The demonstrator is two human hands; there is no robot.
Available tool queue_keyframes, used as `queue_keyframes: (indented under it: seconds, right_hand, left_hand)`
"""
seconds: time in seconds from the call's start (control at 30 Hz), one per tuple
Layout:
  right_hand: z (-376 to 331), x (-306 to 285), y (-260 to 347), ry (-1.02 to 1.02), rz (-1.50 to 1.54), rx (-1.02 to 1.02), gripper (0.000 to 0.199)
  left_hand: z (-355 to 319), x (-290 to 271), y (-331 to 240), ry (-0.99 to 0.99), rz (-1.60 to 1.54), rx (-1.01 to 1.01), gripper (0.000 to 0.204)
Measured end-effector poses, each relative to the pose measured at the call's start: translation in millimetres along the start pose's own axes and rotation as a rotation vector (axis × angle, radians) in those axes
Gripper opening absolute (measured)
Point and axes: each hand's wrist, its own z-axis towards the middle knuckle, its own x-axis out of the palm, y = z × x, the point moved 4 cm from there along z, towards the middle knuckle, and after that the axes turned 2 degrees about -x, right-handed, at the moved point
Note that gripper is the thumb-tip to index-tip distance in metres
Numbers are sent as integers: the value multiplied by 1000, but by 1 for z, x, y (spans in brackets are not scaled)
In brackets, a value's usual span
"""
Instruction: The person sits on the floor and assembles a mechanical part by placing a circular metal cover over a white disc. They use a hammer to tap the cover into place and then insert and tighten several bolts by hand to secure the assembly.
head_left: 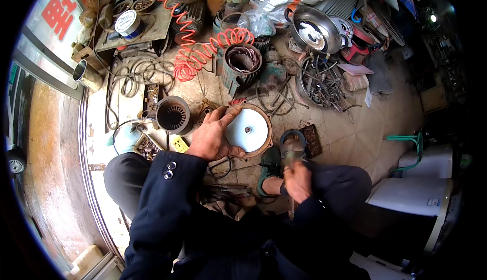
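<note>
My left hand grips the left rim of a round, rusty-edged metal housing with its fingers spread along it. A white disc with a small dark centre hub fills the housing's face. To the right, my right hand is closed on what looks like a hammer, smeared by motion; a bit of its handle shows below the fist. The hammer's blurred head lies over the near part of a dark round ring or cup on the floor. My right hand is apart from the housing.
A hollow motor stator stands left of the housing, near a yellow box. Beyond are a green motor casing, a coiled red hose and a basin of metal scraps. A dark tray lies right of my shoe.
</note>
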Motion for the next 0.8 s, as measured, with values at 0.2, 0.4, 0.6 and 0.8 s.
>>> queue_keyframes:
  seconds: [0.2, 0.4, 0.6, 0.8]
  right_hand:
    - [-35, -63, 78, -177, 351, -360, 21]
    - [-22, -41, 111, -160, 107, -539, 24]
    - [-9, -38, 118, 37, 1, -467, 21]
    - [-10, -34, 120, -73, 7, -511, 26]
  left_hand:
    - [1, 3, -5, 2, 4, -9, 125]
    - [-1, 0, -6, 13, -20, -14, 124]
    - [-3, -1, -1, -13, 0, -14, 125]
    - [0, -1, -4, 7, 28, -27, 127]
